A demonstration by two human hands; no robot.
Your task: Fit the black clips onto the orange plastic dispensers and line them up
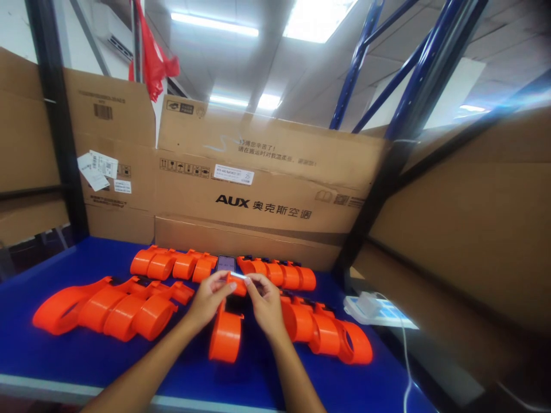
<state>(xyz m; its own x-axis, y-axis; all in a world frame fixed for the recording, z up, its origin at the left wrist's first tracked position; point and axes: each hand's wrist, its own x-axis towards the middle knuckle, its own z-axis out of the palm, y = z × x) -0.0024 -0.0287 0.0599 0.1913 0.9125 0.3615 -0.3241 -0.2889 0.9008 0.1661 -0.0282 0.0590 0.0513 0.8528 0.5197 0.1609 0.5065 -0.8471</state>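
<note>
Across the blue table point(51, 350), four rows of orange tape dispensers point(112, 310) lie nested, toward its back edge and both sides (apparently finished ones). Near the front edge, one dispenser point(226, 335) stands apart; left hand point(209, 298) and right hand point(267, 304) pinch its top end together, seemingly mid-assembly.

Orange plastic tape dispenser point(227, 327), glossy, round hub end toward the camera, narrow front end raised off the blue table point(43, 355), pinched between both hands' fingertips.
</note>
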